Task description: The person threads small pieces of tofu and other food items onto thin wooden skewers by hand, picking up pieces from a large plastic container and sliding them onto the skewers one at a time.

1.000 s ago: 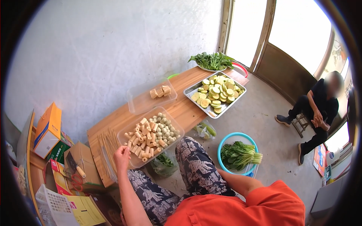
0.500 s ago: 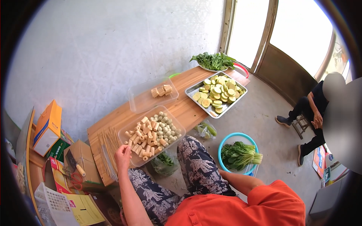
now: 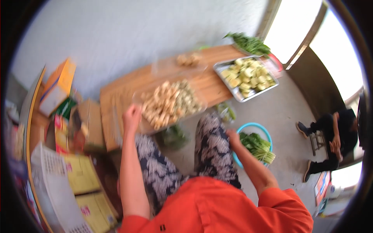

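Change since half a second ago: the right grip (image 3: 233,136), earlier hidden behind the leg, now shows at the outer side of the right knee (image 3: 211,128); the whole view has swung and blurred, while the left grip (image 3: 133,114) keeps its place by the clear tray (image 3: 201,104).
Left grip: fingers curled together; the blur hides whether they pinch anything.
Right grip: one cannot tell whether it is spread or pressed together.
Tan tube pieces: in the clear tray, just right of the left grip.
Pale balls: in the same tray, beyond the tubes from the left grip.
Metal tray: farther right of the left grip on the desk (image 3: 211,87), heaped with green-rimmed slices (image 3: 250,77).
Turquoise basin (image 3: 253,125): just right of the right grip, leafy greens (image 3: 256,145) inside.
Cardboard box (image 3: 91,124): left of the left grip.
Seated person (image 3: 338,139): well right of the right grip.
In the way: the right knee, between the right grip and the clear tray.
Clear tray's long axis: away rightward from the left grip, roughly along the desk's length; tubes lie at mixed angles.
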A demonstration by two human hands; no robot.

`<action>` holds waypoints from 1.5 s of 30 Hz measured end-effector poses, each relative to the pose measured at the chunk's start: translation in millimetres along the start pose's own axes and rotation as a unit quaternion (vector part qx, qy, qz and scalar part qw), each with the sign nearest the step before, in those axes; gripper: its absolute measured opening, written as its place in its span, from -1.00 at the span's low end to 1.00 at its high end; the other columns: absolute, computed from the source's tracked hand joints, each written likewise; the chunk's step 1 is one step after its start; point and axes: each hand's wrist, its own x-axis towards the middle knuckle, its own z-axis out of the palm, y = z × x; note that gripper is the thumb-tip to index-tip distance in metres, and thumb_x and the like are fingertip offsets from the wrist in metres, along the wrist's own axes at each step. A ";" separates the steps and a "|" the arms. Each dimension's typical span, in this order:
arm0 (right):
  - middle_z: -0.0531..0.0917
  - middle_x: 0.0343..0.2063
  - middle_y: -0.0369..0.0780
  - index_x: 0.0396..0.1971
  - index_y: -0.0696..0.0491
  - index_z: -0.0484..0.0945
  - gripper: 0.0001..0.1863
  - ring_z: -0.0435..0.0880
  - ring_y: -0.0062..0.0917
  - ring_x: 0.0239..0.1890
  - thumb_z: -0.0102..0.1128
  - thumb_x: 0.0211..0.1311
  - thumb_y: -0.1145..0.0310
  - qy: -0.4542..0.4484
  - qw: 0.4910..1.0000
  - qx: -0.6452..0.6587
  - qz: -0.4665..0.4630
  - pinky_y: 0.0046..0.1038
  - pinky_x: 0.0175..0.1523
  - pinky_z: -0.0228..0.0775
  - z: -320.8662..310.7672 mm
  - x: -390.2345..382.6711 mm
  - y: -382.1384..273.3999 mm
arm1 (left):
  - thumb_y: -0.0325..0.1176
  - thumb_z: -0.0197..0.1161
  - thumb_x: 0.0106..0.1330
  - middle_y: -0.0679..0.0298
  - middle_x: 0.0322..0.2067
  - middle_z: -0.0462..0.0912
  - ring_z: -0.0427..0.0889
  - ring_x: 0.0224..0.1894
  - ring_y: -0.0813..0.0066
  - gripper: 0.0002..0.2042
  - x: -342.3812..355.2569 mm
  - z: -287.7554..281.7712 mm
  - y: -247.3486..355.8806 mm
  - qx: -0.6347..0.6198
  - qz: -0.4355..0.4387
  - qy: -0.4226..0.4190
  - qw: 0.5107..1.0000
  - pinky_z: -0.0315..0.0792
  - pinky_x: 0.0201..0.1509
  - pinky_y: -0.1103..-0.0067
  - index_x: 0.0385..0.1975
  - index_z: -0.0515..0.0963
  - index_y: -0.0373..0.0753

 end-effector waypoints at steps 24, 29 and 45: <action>0.57 -0.27 -0.18 -0.27 0.04 0.55 -0.82 0.49 -0.27 -0.13 0.04 0.11 0.45 0.034 0.985 -0.016 -0.171 -0.33 0.00 0.25 -65.9 40.0 -224.8 | -0.17 0.31 0.10 0.24 -0.57 0.62 0.62 -0.61 0.44 -0.74 -92.9 -85.4 -225.6 0.032 -0.353 0.191 0.915 0.48 -0.57 0.54 -0.50 0.60 -0.29; 0.58 -0.28 -0.17 -0.29 0.05 0.56 -0.82 0.49 -0.26 -0.13 0.06 0.09 0.48 0.032 0.984 -0.012 -0.175 -0.32 0.01 0.27 -66.2 40.8 -227.1 | -0.26 0.32 0.11 0.22 -0.49 0.62 0.59 -0.62 0.43 -0.78 -84.9 -79.8 -232.9 -0.115 -0.438 0.210 0.867 0.46 -0.63 0.53 -0.38 0.59 -0.30; 0.59 -0.35 -0.21 -0.38 0.08 0.55 -0.87 0.50 -0.30 -0.19 0.02 0.10 0.48 0.042 0.981 -0.027 -0.188 -0.33 -0.04 0.28 -69.7 40.8 -222.5 | -0.39 0.32 0.05 0.27 -0.71 0.57 0.56 -0.70 0.53 -0.89 -81.6 -67.4 -223.4 -0.011 -0.364 0.230 0.903 0.47 -0.64 0.58 -0.61 0.61 -0.27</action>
